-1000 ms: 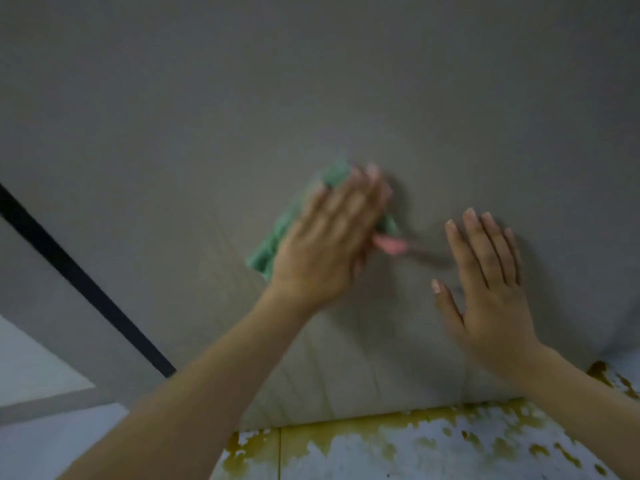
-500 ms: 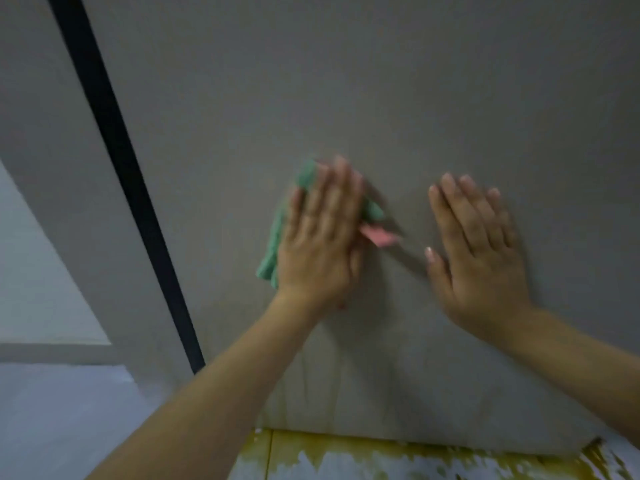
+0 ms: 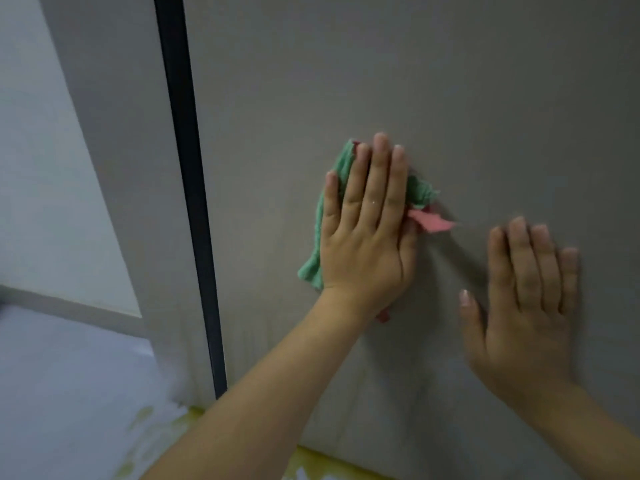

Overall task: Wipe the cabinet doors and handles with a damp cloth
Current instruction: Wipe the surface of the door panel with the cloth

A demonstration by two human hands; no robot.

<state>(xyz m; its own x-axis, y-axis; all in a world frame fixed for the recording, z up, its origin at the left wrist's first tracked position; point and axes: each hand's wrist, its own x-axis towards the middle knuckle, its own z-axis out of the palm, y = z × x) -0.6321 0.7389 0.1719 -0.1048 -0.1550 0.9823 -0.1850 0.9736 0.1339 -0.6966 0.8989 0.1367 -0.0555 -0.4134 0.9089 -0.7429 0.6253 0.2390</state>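
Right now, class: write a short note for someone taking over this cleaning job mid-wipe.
Left hand: flat, fingers straight, pressing the cloth against the cabinet door.
Right hand: flat and bare on the same door, beside the cloth.
Done: cannot tell how much of the door is wiped.
Left: finish this door, then the other doors and the handles; no handle shows here.

Pale wall (image 3: 41,150) at left, grey floor (image 3: 69,382) below it, yellow-stained floor patch (image 3: 311,465), dim light
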